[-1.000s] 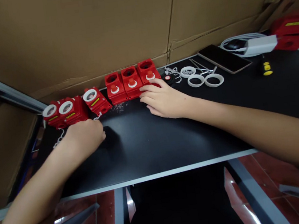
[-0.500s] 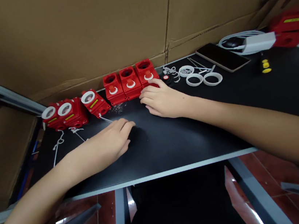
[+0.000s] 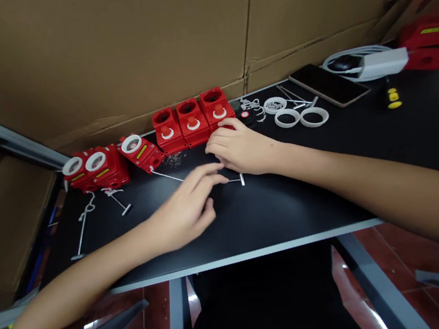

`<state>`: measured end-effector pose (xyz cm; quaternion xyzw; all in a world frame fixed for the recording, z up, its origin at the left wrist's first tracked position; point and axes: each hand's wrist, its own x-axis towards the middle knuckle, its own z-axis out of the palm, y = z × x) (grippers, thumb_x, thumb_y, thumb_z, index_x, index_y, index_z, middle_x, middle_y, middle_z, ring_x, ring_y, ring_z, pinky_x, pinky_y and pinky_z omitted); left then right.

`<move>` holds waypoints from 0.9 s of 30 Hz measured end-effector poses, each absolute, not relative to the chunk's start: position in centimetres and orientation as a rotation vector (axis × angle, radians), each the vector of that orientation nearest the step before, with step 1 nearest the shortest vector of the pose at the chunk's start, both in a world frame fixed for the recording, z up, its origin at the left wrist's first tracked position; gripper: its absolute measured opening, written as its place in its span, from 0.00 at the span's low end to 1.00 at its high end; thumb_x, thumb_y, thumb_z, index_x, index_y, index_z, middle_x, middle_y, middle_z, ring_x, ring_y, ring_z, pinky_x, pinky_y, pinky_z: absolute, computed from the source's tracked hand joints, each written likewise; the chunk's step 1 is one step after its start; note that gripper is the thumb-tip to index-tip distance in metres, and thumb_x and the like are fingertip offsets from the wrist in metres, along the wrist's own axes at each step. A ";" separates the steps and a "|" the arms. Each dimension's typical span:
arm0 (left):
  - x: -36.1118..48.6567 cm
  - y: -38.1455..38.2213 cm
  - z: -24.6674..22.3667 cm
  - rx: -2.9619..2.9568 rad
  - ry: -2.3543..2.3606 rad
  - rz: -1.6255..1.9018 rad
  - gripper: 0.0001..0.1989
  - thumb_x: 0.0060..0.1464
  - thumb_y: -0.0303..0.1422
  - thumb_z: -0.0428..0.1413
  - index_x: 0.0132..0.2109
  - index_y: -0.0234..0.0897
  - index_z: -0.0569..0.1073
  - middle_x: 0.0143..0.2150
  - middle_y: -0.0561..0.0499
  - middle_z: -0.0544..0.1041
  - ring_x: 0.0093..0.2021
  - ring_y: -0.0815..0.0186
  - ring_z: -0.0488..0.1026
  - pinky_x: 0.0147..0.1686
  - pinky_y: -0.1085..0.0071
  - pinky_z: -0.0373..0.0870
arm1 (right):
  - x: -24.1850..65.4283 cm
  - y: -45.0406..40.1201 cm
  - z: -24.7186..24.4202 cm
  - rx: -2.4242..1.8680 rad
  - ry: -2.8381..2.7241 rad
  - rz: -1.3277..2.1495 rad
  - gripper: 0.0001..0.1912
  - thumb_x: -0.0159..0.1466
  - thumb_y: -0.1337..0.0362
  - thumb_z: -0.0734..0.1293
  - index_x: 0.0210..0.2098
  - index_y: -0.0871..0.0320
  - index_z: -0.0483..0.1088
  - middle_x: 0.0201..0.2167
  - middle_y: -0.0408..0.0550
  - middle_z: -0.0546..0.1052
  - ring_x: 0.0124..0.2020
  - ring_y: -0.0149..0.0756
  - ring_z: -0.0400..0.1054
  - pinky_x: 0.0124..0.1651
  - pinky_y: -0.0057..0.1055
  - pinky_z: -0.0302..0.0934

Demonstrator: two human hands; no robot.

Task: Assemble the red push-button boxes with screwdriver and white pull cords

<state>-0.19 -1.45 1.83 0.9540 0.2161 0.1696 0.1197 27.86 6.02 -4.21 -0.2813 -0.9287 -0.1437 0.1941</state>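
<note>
My left hand is over the middle of the black table, its thumb and fingers closed on a thin T-shaped metal rod. The rod's crossbar shows past my fingertips. A white cord runs from under this hand to a tilted red box with a white ring. My right hand rests palm down with bent fingers slightly apart, right by the left fingertips. It is in front of the rightmost red box in a row of three with orange knobs; nothing held shows in it.
Two more red boxes stand left, with corded T-rods lying before them. White rings, a phone, a charger, a yellow-black screwdriver and more red boxes are on the right. Cardboard backs the table.
My left hand has moved right along the table, toward my right hand, and the T-rod's end now shows beyond its fingers. My right hand has barely moved.
</note>
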 end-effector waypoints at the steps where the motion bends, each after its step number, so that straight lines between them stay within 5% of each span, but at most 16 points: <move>1: -0.8 -0.4 2.5 2.894 0.658 0.491 0.19 0.78 0.20 0.51 0.68 0.39 0.75 0.73 0.34 0.82 0.74 0.48 0.83 0.73 0.48 0.87 | 27.8 6.0 -4.1 -0.764 -2.613 -0.374 0.17 0.81 0.72 0.63 0.58 0.64 0.84 0.53 0.61 0.90 0.57 0.55 0.78 0.74 0.54 0.58; 3: -2.5 2.0 4.0 3.128 0.803 0.450 0.16 0.76 0.21 0.54 0.62 0.39 0.79 0.67 0.35 0.85 0.70 0.41 0.83 0.71 0.40 0.85 | 27.6 5.6 -3.6 -0.727 -2.649 -0.303 0.17 0.81 0.72 0.62 0.58 0.63 0.84 0.53 0.61 0.90 0.55 0.54 0.78 0.68 0.50 0.60; 5: -4.7 4.4 5.6 3.233 1.126 0.326 0.23 0.71 0.21 0.56 0.68 0.36 0.79 0.73 0.29 0.81 0.75 0.32 0.78 0.76 0.31 0.79 | 27.3 5.0 -2.6 -0.783 -2.696 -0.219 0.19 0.84 0.68 0.60 0.55 0.64 0.84 0.52 0.63 0.90 0.54 0.54 0.78 0.61 0.48 0.61; 10: -9.1 8.0 6.3 3.163 1.527 -0.161 0.41 0.65 0.18 0.54 0.83 0.33 0.70 0.89 0.27 0.66 0.85 0.17 0.63 0.79 0.14 0.65 | 26.4 2.1 1.3 -1.137 -2.901 0.195 0.27 0.84 0.41 0.69 0.46 0.60 0.83 0.44 0.58 0.86 0.44 0.50 0.77 0.45 0.40 0.55; 14: -9.5 9.6 5.1 3.138 1.397 -0.186 0.37 0.68 0.18 0.49 0.79 0.38 0.76 0.85 0.32 0.72 0.82 0.27 0.70 0.78 0.22 0.73 | 26.4 0.0 3.4 -1.214 -2.977 0.538 0.13 0.80 0.55 0.75 0.42 0.56 0.78 0.42 0.51 0.85 0.40 0.43 0.74 0.41 0.36 0.52; 17: -9.3 10.1 5.0 3.173 1.308 -0.175 0.32 0.73 0.21 0.46 0.75 0.42 0.79 0.75 0.32 0.80 0.74 0.32 0.76 0.74 0.26 0.78 | 26.6 -0.6 4.0 -1.223 -2.975 0.696 0.12 0.77 0.65 0.74 0.35 0.55 0.74 0.39 0.47 0.85 0.38 0.40 0.73 0.40 0.36 0.52; 22: -8.9 9.7 5.2 3.235 1.213 -0.113 0.30 0.71 0.22 0.48 0.70 0.43 0.82 0.65 0.32 0.83 0.68 0.34 0.78 0.67 0.31 0.83 | 26.8 -1.0 4.6 -1.339 -2.898 0.786 0.15 0.69 0.69 0.77 0.28 0.55 0.73 0.35 0.46 0.86 0.36 0.39 0.74 0.38 0.36 0.52; 27: -7.4 6.8 5.2 3.128 1.150 0.031 0.31 0.66 0.20 0.57 0.70 0.42 0.85 0.68 0.29 0.84 0.74 0.24 0.77 0.70 0.20 0.79 | 27.2 -1.4 5.0 -1.523 -2.876 0.712 0.10 0.69 0.67 0.77 0.31 0.54 0.78 0.37 0.49 0.88 0.34 0.41 0.78 0.36 0.36 0.56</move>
